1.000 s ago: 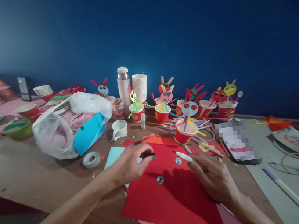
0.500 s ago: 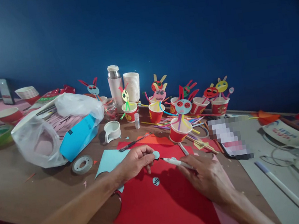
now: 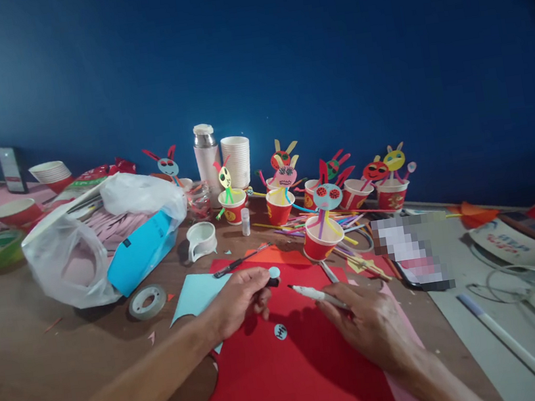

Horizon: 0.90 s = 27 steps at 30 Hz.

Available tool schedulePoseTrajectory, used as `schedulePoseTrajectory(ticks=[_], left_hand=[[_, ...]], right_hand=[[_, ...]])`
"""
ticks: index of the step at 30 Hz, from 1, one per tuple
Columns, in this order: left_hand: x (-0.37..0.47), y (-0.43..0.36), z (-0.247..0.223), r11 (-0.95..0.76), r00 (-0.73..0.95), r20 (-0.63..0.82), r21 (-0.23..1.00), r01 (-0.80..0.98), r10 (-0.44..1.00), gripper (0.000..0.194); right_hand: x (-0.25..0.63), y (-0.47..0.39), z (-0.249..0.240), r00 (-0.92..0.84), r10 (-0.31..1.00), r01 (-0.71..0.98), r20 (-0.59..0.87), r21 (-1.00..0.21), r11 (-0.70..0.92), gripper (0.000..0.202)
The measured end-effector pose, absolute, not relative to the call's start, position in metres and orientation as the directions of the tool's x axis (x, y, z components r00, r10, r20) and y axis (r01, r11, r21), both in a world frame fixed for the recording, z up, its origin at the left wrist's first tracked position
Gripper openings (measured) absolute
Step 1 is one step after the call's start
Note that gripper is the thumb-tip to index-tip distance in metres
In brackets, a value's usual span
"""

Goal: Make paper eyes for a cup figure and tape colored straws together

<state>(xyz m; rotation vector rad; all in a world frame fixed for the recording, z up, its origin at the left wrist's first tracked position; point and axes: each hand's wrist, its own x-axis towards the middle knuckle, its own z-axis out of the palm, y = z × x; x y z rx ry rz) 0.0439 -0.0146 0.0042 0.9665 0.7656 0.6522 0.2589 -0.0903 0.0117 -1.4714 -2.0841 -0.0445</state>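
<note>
A small light-blue paper circle (image 3: 274, 272) and a black marker cap (image 3: 274, 282) are pinched together in the fingers of my left hand (image 3: 241, 297). My right hand (image 3: 364, 319) grips a white marker (image 3: 313, 293), uncapped, its dark tip aimed left at the circle with a gap between them. Both hands are over a large sheet of red paper (image 3: 273, 385). On that sheet, below my left fingers, lies a second light-blue circle (image 3: 280, 331) bearing black strokes. A cut light-blue sheet (image 3: 194, 297) is partly under my left wrist.
Several red paper cups (image 3: 323, 244) with paper-faced figures stand along the back. To the left are a plastic bag (image 3: 66, 272) of paper strips and a tape roll (image 3: 147, 302). A black pen (image 3: 230, 267) lies beyond my left hand; a phone (image 3: 412, 253) is at right.
My left hand has turned slightly, moving the circle a little left, and the black cap now shows plainly. The gap to the marker tip has grown; my right hand has barely moved.
</note>
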Motion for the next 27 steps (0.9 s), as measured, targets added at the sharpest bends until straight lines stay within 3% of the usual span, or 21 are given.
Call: schedulePoseTrajectory(ticks=[5,8,14,18,27], left_hand=[[0.042,-0.006,-0.001,0.611,0.519,-0.389,0.697,-0.375,0.761,0.021],[0.041,-0.004,-0.001,0.657,0.503,-0.448,0.644,-0.392,0.739,0.025],[0.046,-0.013,0.005,0.576,0.541,-0.368,0.765,-0.287,0.757,0.019],[0.049,-0.017,0.007,0.477,0.503,-0.318,0.851,-0.222,0.803,0.026],[0.050,-0.022,0.003,0.353,0.516,-0.226,0.921,-0.162,0.826,0.026]], right_hand=[[0.259,-0.090,0.005,-0.202,0.878,0.871,0.435,-0.331,0.364,0.024],[0.259,-0.090,0.003,-0.193,0.890,0.880,0.414,-0.328,0.343,0.023],[0.256,-0.092,0.004,-0.203,0.879,0.855,0.431,-0.359,0.374,0.022],[0.256,-0.093,0.003,-0.207,0.875,0.838,0.437,-0.383,0.389,0.021],[0.257,-0.094,0.000,-0.214,0.888,0.845,0.407,-0.379,0.377,0.021]])
